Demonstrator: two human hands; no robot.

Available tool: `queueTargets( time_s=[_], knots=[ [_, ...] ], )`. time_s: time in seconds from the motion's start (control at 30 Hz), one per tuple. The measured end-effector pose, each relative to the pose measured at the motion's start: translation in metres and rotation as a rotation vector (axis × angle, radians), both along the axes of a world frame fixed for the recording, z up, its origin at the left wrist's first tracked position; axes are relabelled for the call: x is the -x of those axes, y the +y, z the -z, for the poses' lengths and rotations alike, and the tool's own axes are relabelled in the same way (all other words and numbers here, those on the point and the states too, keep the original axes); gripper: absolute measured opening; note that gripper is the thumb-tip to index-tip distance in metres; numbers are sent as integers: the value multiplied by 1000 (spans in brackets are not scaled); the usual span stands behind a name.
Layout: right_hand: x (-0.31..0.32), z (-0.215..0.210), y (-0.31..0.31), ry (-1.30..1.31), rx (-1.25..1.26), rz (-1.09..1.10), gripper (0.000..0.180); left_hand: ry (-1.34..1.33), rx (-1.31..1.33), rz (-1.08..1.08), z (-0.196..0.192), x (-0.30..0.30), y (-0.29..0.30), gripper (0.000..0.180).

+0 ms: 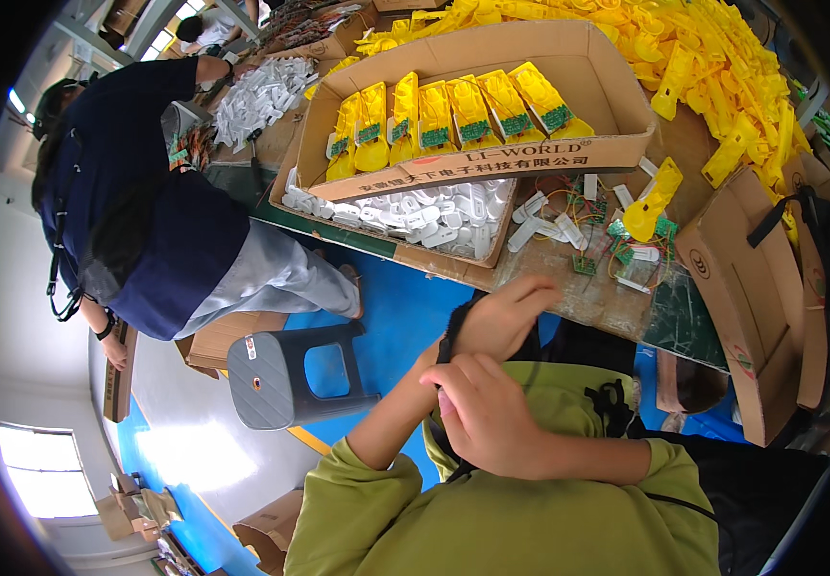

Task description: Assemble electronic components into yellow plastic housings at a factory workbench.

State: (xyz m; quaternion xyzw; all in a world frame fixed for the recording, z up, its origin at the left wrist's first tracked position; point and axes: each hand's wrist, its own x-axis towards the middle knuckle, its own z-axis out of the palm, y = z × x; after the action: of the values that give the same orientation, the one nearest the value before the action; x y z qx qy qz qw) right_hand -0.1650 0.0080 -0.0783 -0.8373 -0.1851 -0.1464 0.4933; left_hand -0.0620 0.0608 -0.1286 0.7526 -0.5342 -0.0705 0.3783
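Head view, black strap (pixel 454 331): at the left wrist, long axis slanting across the forearm, upper end pointing up-right toward the table (pixel 607 312).
Left hand (pixel 503 312): released, fingers stretched rightward.
Right hand (pixel 487 413): curled against the left wrist beside the strap; whether it grasps that, I cannot tell.

1. Green workbench (pixel 676 322) (scuffed near its edge) bears a shallow carton (pixel 503 226) of white pieces.
2. Right of the carton: wired circuit boards (pixel 584 264).
3. Leftward beyond it: white heap (pixel 266 96).
4. Rightward beyond it: yellow heap (pixel 722 82).
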Motion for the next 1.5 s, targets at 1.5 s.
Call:
queueTargets(
  time_s=[1.5],
  knots=[
    [-42,36,-49,886,-794,-548,57,-352,-80,-60,-43,-39,-16,17]
  ],
)
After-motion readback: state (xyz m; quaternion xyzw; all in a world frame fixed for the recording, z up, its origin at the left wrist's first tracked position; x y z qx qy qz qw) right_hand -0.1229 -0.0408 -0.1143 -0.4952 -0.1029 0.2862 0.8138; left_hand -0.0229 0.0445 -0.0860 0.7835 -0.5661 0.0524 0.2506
